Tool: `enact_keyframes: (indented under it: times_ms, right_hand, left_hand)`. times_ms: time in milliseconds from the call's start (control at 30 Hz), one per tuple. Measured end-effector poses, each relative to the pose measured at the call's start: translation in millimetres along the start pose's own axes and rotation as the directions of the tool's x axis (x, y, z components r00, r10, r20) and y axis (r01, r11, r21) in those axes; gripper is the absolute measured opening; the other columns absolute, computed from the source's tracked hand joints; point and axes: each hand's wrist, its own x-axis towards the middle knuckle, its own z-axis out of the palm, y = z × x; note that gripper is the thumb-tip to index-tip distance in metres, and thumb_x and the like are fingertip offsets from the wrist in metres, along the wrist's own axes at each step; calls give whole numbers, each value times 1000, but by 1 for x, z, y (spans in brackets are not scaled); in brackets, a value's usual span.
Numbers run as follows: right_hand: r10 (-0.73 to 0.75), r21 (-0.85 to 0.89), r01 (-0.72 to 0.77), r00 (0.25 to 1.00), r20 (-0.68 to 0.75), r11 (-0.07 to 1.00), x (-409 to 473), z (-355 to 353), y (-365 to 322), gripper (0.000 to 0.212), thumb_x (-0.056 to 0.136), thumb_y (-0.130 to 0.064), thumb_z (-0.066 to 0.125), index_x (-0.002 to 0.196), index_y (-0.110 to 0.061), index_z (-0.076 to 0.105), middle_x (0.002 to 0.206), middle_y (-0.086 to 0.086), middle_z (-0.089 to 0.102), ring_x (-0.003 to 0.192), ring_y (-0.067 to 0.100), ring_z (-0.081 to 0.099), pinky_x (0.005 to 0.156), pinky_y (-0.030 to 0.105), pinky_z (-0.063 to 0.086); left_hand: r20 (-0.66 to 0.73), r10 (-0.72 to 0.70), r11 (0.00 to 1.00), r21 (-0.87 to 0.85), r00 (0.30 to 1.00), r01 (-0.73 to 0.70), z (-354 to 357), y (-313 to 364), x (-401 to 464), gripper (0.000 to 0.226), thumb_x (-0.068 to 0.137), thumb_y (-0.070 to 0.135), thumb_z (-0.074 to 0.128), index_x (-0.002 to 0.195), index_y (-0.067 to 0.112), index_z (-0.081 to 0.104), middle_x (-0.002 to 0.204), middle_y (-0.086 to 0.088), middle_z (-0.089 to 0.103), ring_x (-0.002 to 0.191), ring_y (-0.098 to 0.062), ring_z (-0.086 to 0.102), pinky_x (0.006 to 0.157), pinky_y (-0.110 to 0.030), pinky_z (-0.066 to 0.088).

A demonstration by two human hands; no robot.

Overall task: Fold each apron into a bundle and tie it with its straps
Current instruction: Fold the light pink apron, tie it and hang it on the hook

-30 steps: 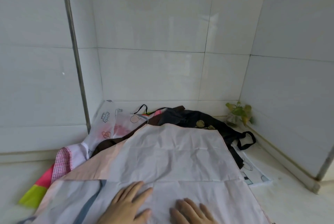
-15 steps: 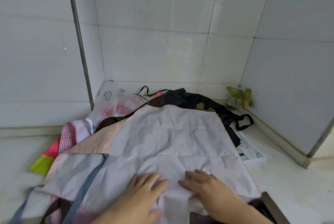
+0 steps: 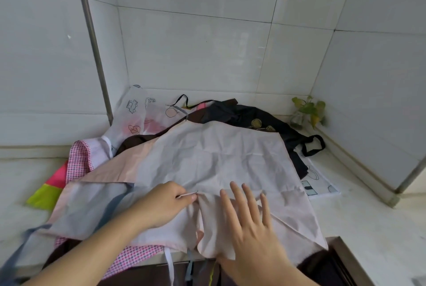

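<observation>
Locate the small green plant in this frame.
In the head view, the small green plant sits far right on the counter, in the corner of the tiled walls, just beyond the black apron.

A pale pink apron (image 3: 214, 161) lies spread face down across mid-frame, creased, its lower part folded up, grey strap (image 3: 115, 207) trailing lower left; beneath it a heap of aprons (image 3: 244, 115): dark, checked pink, printed white
</observation>
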Motion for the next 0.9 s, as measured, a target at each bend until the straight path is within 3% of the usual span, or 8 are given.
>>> enact_keyframes:
  times_ms: [133, 233, 333, 400, 500, 600, 733, 900]
  right_hand:
    - [6, -7, -7, 997, -83, 1000, 4, 2, -19, 85, 90, -71, 55, 156, -18, 47, 162, 16, 42, 146, 39, 44, 106, 66, 45]
    - [30, 91, -22, 995, -90, 996, 3, -7, -25, 61, 107, -51, 30, 137, -13, 67, 149, 18, 57, 135, 40, 57, 96, 63, 54]
    - [-19, 161, 28, 998, -54, 987, 4, -19, -10, 54, 91, -37, 43, 138, -16, 60, 155, 13, 48, 140, 38, 49, 107, 59, 48]
    - [17, 193, -14, 1000, -10, 981, 14, -29, 0, 48, 85, -30, 44, 130, -21, 59, 141, 4, 56, 126, 29, 55, 103, 46, 49]
    - [62, 292, -75, 997, 53, 953, 38, -46, 5, 33, 91, -35, 32, 109, -29, 58, 99, -10, 58, 90, 16, 57, 81, 32, 47]
    - [83, 346, -93, 996, 43, 934, 54, -63, 5, 32, 100, -45, 26, 92, -29, 53, 82, -7, 56, 75, 15, 54, 68, 34, 47]
    - [53, 156, -80, 984, 172, 985, 53, -80, 15, 25, 90, -21, 48, 114, -28, 52, 98, -6, 61, 85, 21, 60, 63, 34, 43]
    - [229, 33, -265, 881, 413, 964, 27, -91, 33, 25, 82, -19, 46, 104, -23, 58, 103, -5, 63, 95, 25, 63, 66, 36, 42]
  left_hand:
    - [97, -31, 999, -6, 995, 32, -4, 1, 5, 57, 100, 57, 56, 62, 23, 30, 51, 7, 27, 47, -10, 28, 55, -33, 24]
    - [123, -65, 997, -41, 990, 70, -9, 3, 3, 60, 100, 60, 54, 60, 23, 29, 52, 8, 25, 49, -11, 28, 56, -34, 24]
    - [116, -32, 999, 14, 993, 30, -11, 9, -8, 52, 99, 63, 51, 74, 17, 49, 64, 10, 44, 59, -8, 44, 63, -33, 36]
    - [114, 23, 994, 103, 993, -35, -10, 22, -22, 40, 94, 68, 54, 115, 34, 59, 106, 22, 60, 94, 2, 58, 83, -26, 46]
    - [74, 161, 944, 278, 984, -176, -2, 54, -43, 87, 81, 80, 54, 153, 40, 26, 152, 30, 28, 139, 2, 34, 115, -27, 34]
    - [-50, 309, 864, 431, 950, -259, 11, 72, -47, 57, 91, 60, 50, 140, 33, 40, 139, 20, 42, 127, -6, 43, 112, -26, 34]
    - [-147, 174, 860, 504, 974, -78, 1, 62, -47, 35, 92, 9, 48, 117, 31, 58, 117, 9, 60, 99, -16, 60, 74, -26, 39]
    - [-200, -3, 886, 454, 980, 95, -29, 35, -55, 12, 89, 29, 52, 87, 29, 64, 77, 7, 67, 71, -11, 64, 63, -35, 55]
